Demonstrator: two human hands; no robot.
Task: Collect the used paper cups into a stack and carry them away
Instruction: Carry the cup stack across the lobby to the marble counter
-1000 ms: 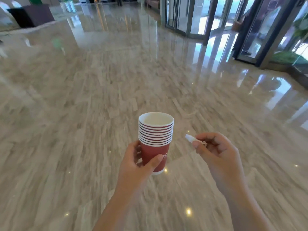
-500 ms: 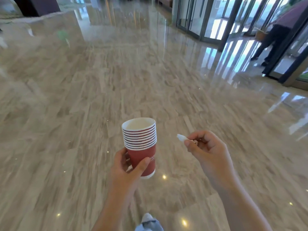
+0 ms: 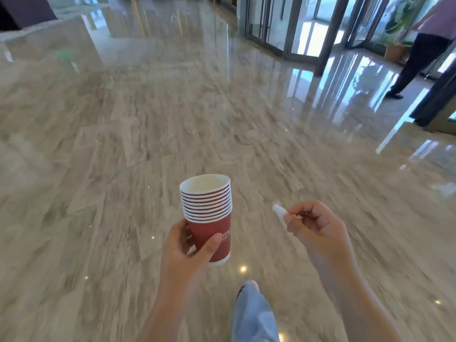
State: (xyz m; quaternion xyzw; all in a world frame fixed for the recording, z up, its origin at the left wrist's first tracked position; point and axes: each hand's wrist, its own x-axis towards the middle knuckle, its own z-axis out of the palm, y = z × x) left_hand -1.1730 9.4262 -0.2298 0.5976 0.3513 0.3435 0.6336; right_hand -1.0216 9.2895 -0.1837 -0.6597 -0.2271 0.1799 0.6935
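A stack of several red paper cups with white rims stands upright in my left hand, whose fingers and thumb wrap round the bottom cup. To the right, at about the same height, my right hand is curled and pinches a small white object between thumb and forefinger; what it is I cannot tell. Both hands are held out over a polished marble floor.
Glass doors with dark frames line the far right, and a person in dark trousers stands there. A dark counter sits far left. My own leg in light jeans steps forward at the bottom.
The view has swung right and moved forward across the floor; the person by the doors came into sight. My leg has stepped into view. Both hands keep their holds.
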